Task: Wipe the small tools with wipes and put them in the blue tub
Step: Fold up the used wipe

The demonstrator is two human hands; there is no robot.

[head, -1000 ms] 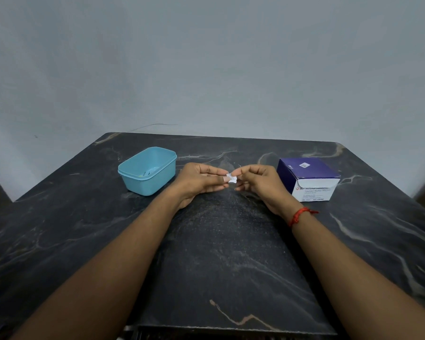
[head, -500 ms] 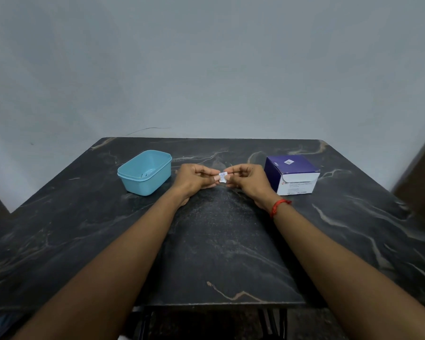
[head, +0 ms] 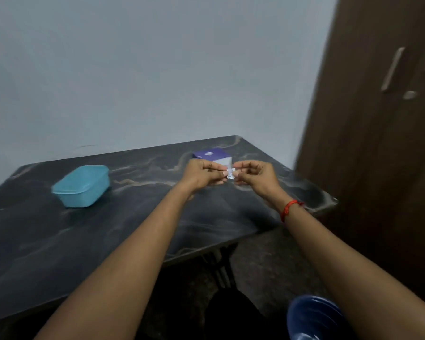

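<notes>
shifted up and right since earlier: wipe (head: 230,172), pinched at each end by left hand (head: 201,175) and right hand (head: 258,177), in front of box (head: 212,155). probably early: no tool seen, wiping left to do, tub (head: 84,190) well left.

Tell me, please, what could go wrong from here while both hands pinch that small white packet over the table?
1. The small white packet is pinched only at the fingertips of the left hand and right hand; so slight a grip may slip as it tears, dropping it onto the dark table.
2. The purple box seems to stand close behind the hands and could be knocked.
</notes>
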